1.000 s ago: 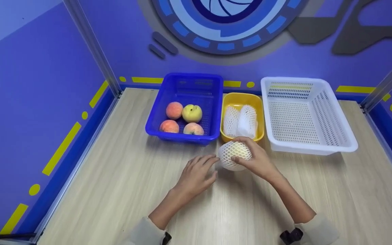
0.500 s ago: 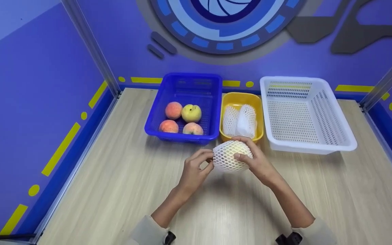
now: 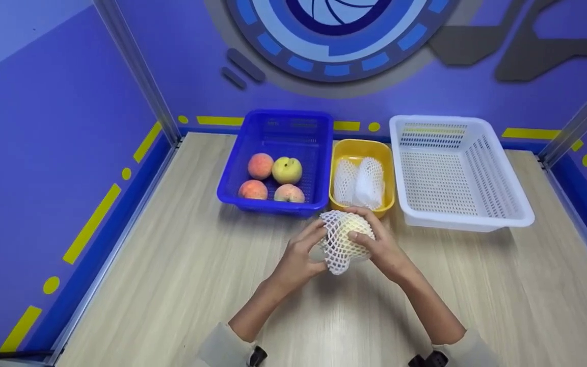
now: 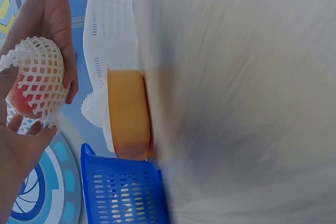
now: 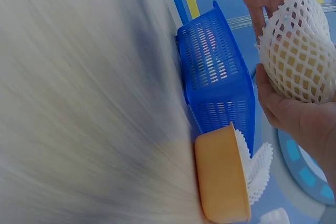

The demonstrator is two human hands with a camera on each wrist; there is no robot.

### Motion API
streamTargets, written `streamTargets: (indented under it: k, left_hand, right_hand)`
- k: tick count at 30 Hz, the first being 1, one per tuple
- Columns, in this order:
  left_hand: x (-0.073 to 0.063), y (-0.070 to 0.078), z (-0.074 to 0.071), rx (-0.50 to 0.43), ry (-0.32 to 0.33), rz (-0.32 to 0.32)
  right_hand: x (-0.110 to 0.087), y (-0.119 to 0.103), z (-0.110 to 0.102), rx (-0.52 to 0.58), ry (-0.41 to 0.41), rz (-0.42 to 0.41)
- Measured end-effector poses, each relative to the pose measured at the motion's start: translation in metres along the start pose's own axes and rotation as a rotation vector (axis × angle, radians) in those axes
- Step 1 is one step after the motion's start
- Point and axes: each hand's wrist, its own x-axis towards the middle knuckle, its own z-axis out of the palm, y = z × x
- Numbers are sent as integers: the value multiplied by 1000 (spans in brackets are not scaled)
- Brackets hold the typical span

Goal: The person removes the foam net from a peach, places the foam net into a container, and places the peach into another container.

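Observation:
A peach [image 4: 20, 100] wrapped in a white foam net sleeve [image 3: 338, 247] is held above the table in front of the yellow bin. My right hand [image 3: 386, 251] grips the wrapped fruit from the right, thumb on its near side. On the left, my left hand [image 3: 296, 257] holds the loose edge of the sleeve between fingers and thumb. The net spreads wide there, and the left wrist view shows the peach's red skin through the opening. From the right wrist side, the net [image 5: 302, 64] covers the fruit's pale yellow skin.
A blue basket [image 3: 273, 205] with several peaches [image 3: 287, 170] stands at the back left. Beside it, a yellow bin [image 3: 362, 148] contains folded foam nets [image 3: 370, 182]. At the right is a white perforated basket [image 3: 469, 221]. Blue panels enclose the wooden table [image 3: 171, 285].
My left hand has come to the sleeve's left end and taken hold of its edge. The net's left side now flares out and hangs lower. My right hand keeps its grip on the peach.

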Motion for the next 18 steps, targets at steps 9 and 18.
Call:
streamTargets:
  k: [9, 18]
  left_hand:
    - [3, 2, 11, 54, -2, -25]
    - [4, 4, 16, 90, -2, -38]
  right_hand:
    - [0, 1, 4, 48, -11, 40]
    - [0, 2, 5, 52, -32, 66]
